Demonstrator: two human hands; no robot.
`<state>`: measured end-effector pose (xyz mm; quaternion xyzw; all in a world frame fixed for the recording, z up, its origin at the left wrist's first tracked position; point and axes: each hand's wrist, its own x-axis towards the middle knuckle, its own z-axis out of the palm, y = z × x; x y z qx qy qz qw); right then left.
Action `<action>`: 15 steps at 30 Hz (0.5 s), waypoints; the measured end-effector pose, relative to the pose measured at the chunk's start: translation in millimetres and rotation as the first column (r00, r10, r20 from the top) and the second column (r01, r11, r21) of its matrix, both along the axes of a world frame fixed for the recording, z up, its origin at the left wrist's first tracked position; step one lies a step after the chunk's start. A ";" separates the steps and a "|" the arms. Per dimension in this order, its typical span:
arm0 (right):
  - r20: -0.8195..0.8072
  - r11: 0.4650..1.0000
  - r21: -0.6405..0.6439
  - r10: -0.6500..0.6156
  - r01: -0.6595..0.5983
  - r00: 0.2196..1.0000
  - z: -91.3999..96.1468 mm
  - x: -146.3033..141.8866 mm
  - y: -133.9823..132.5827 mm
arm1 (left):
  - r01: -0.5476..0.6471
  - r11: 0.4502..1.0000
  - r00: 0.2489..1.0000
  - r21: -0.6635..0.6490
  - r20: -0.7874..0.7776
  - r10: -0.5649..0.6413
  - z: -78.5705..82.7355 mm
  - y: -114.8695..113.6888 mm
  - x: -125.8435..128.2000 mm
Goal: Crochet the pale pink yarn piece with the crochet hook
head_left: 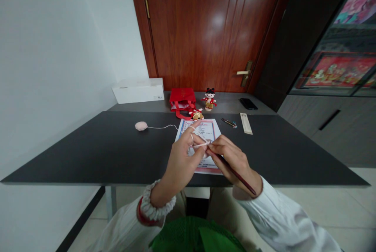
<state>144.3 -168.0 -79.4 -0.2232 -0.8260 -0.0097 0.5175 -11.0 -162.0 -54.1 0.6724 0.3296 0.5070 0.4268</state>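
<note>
A small bit of pale yarn work (206, 146) sits between the fingertips of both hands, held up over the lower half of a printed sheet (202, 127); its exact form is too small and too covered by fingers to tell. The left hand (182, 157) pinches it between thumb and fingers, with yarn wound around the raised index finger and strung across the others. The right hand (233, 158) closes on a slim dark-red tool (237, 175), whose shaft slants back under the palm toward the wrist while its tip meets the yarn, hidden from view. The two hands are close together, nearly touching at the fingertips. From the sheet's left edge a loose strand runs across to a pale pink yarn ball (141, 126) on the dark desk (111, 150). Just beyond the sheet a small doll (197, 115) lies against the strap of a red bag (182, 95), and a black-haired doll (209, 100) stands to the right of it. Right of the sheet lie small scissors (229, 123) and a pale flat strip (246, 123), with a black phone (248, 103) farther back. A long white box (139, 90) rests at the back left, and behind the desk rises a reddish wooden door (199, 29).
</note>
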 end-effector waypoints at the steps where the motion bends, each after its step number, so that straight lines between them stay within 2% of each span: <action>1: 0.023 1.000 0.006 0.018 -0.018 1.000 -0.2 2.7 2.8 | 0.049 0.996 0.998 -0.068 0.054 -0.045 0.4 0.6 0.3; 4: 0.057 0.999 0.037 0.017 -0.019 0.998 -3.2 9.5 6.9 | 0.155 0.964 0.970 -0.217 0.221 -0.106 1.4 1.8 2.3; 8: 0.107 0.997 0.072 -0.044 0.036 0.993 -6.9 14.7 7.5 | 0.244 0.916 0.925 -0.319 0.360 -0.121 0.4 3.9 5.4; 10: 0.142 0.997 0.068 -0.052 0.042 0.988 -6.7 15.6 8.5 | 0.243 0.912 0.922 -0.331 0.371 -0.111 -1.3 5.0 5.9; 12: 0.147 0.998 0.051 -0.030 0.023 0.989 -6.8 14.7 9.6 | 0.211 0.930 0.932 -0.302 0.350 -0.098 -4.7 5.0 5.3; 15: 0.035 0.999 0.002 0.039 -0.039 0.999 -12.7 8.4 7.8 | 0.142 0.960 0.957 -0.239 0.280 -0.072 -16.0 0.8 2.3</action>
